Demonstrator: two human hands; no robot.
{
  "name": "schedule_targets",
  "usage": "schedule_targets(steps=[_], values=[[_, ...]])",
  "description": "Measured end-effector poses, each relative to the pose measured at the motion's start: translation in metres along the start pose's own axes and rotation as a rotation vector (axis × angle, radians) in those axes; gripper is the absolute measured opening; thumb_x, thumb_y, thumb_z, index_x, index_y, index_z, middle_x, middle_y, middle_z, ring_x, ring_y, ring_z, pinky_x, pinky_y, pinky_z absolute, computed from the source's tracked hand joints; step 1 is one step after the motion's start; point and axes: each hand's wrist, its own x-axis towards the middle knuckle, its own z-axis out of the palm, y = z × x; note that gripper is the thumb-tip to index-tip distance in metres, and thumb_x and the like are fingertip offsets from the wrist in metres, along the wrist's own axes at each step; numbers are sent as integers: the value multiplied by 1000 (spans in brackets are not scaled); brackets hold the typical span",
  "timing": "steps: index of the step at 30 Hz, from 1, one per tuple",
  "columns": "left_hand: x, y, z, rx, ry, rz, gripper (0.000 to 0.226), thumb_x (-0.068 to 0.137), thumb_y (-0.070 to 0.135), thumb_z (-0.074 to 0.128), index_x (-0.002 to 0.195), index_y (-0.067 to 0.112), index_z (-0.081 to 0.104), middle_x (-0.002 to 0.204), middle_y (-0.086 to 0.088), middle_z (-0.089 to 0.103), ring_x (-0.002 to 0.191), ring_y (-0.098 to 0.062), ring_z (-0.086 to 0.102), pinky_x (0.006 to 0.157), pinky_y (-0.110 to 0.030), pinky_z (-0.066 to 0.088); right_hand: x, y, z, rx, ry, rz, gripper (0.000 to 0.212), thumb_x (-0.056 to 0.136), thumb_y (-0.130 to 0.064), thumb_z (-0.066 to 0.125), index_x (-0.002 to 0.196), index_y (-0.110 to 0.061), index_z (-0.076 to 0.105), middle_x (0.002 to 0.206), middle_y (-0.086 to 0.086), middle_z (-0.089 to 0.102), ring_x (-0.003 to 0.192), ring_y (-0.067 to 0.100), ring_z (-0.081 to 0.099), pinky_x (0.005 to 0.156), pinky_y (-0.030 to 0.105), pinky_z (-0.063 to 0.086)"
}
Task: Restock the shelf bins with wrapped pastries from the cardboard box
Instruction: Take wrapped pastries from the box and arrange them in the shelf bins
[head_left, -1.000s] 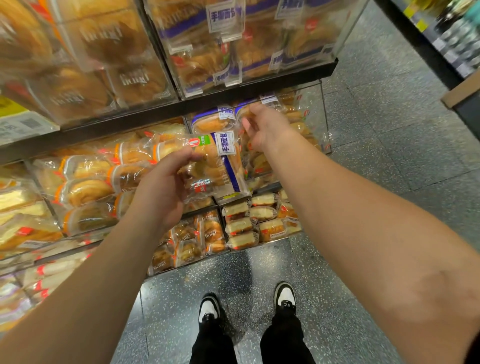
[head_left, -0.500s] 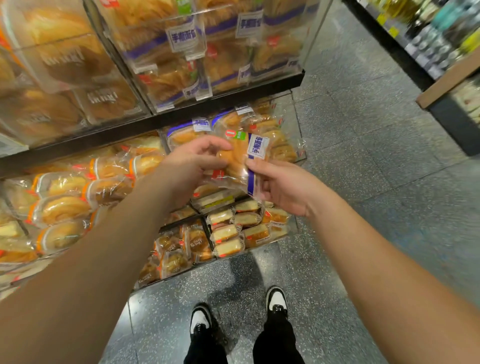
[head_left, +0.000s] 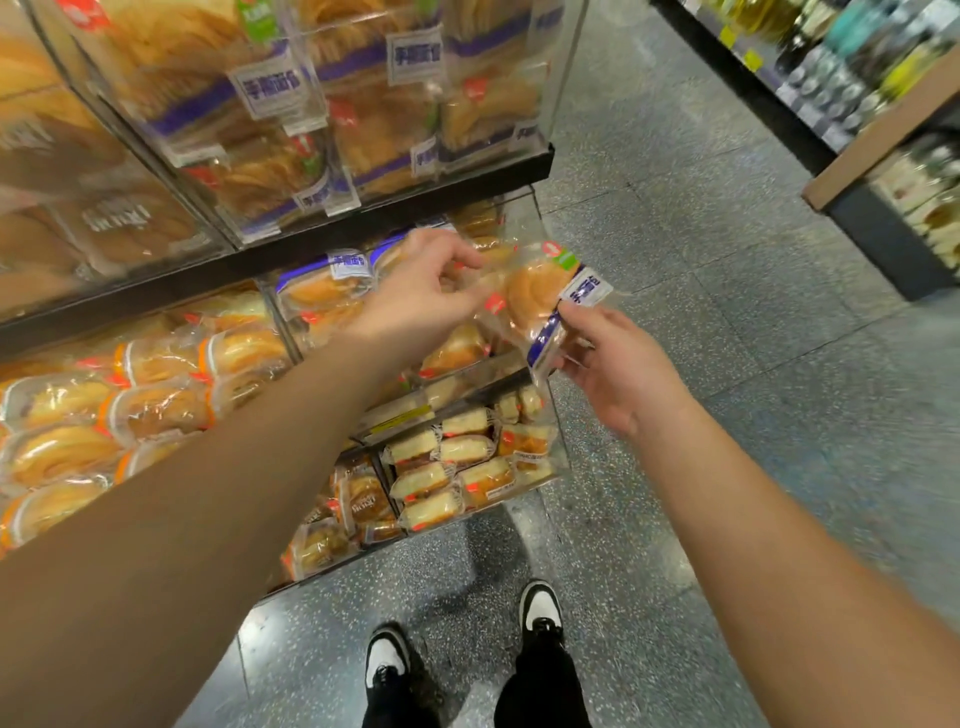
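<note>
We have the wrapped pastry (head_left: 535, 299) between both hands, out in front of the shelf at mid level. Left hand (head_left: 421, 301) pinches the clear wrapper at its upper-left edge, fingers curled. Right hand (head_left: 618, 364) pinches the lower-right end by the blue-and-white label, thumb on top. Long axis of the pack runs diagonal, upper right to lower left, face tilted toward us. The target looks like the clear bin (head_left: 519, 208) holding the same blue-label packs, directly behind and left of the pastry; the left hand is nearer it. Our read: next move is a short push away from us and leftward, label end trailing. The cardboard box is not in view.
</note>
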Motion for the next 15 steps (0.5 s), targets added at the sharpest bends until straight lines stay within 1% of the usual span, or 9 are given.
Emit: schedule_targets(steps=[2,4,5,7,9,10,12,14,15], values=[[5,-7,7,107,66,-2,17,97,28,57,114,25,58,132,13,40,93,-7,55,77,-20,46,6,-2,-1,65,74,-37,10,96,-16,65,106,-14,62,92,0,75,83,12,69,82,27,55],[13,-13,14,308,5,33,29,98,17,51,126,22,54,148,9,35,99,-15,60,78,-30,53,11,-4,2,114,141,-53,18,94,-16,67,111,-11,62,102,4,75,88,12,72,81,25,56],[18,-15,16,408,-30,58,38,97,13,49,135,21,49,156,10,27,104,-16,60,81,-34,55,13,-5,6,139,168,-57,16,94,-15,66,109,-11,62,103,5,74,89,12,72,81,23,56],[29,-18,16,607,-54,113,55,95,10,46,147,22,37,164,13,11,120,-19,55,83,-37,56,16,-8,17,202,212,-62,12,95,-12,65,106,-12,62,106,6,73,95,13,71,86,23,57],[39,-19,15,781,-73,140,59,95,11,44,151,23,31,165,13,4,130,-23,48,80,-40,56,18,-9,28,259,243,-57,13,95,-11,65,107,-12,60,108,6,70,97,13,69,89,23,56],[42,-20,14,849,-91,127,59,95,10,44,151,23,30,165,11,4,131,-26,46,78,-41,56,20,-8,33,270,255,-45,10,96,-11,65,104,-13,59,106,5,69,94,12,69,87,22,56],[46,-23,14,943,-105,95,59,95,8,45,151,21,30,165,9,6,130,-29,45,76,-42,55,23,-4,44,286,273,0,8,96,-12,64,96,-14,57,98,3,67,82,10,67,71,17,58],[45,-27,15,985,-87,88,57,95,8,48,149,20,34,165,7,8,128,-29,45,81,-43,55,28,0,56,311,292,36,8,96,-13,64,103,-11,59,95,4,67,74,12,66,56,20,56],[44,-29,15,1002,-77,86,55,95,9,48,148,20,37,165,7,8,129,-28,45,83,-43,54,31,2,61,304,309,52,13,96,-14,65,107,-10,60,95,4,67,74,13,66,55,25,55]])
